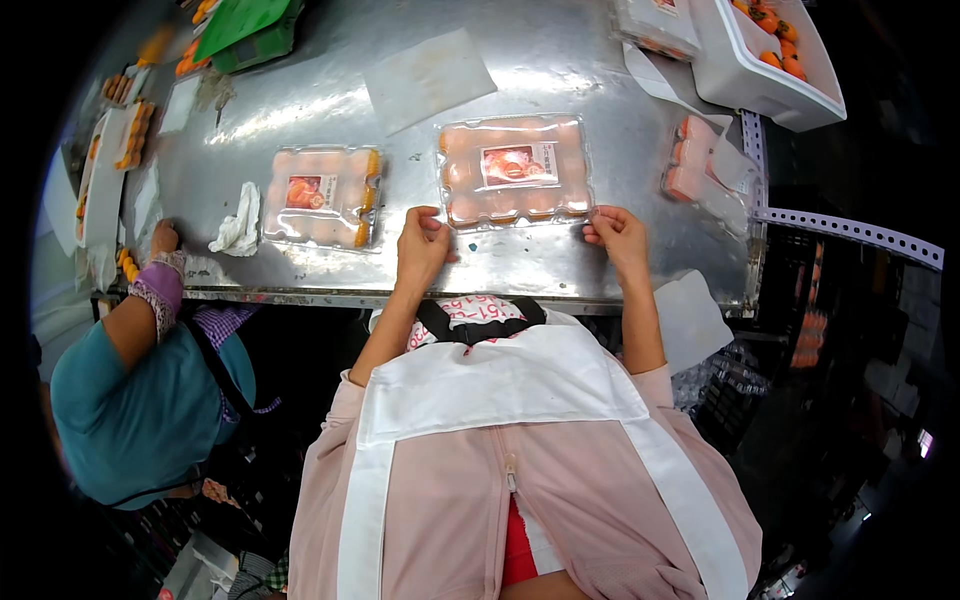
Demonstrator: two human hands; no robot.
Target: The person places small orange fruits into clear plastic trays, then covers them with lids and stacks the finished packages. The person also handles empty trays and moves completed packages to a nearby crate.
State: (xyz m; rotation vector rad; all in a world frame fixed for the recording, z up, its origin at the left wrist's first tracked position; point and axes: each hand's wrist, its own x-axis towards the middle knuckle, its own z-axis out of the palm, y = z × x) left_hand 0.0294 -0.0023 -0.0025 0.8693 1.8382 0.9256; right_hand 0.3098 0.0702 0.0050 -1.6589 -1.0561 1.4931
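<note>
A clear plastic clamshell pack (517, 171) of orange fruit, the fruit under a pale pink layer, lies flat on the metal table before me. It bears a printed label. My right hand (621, 234) pinches its near right corner between the fingertips. Close beside the near left corner, my left hand (424, 246) has its fingers loosely bent and apart; nothing shows in it. Left of that, a second clamshell pack (324, 196) rests on the table with a similar label. Another plastic pack (709, 169) sits at the right edge, its lid side partly covered by white sheet.
A white foam box (795, 101) of persimmons stands far right beside stacked packs (660, 26). A pale sheet (430, 79) lies toward the back, a crumpled white cloth (240, 221) at left. A co-worker's hand (165, 238) rests near the table's left front edge; a green crate (251, 37) is behind.
</note>
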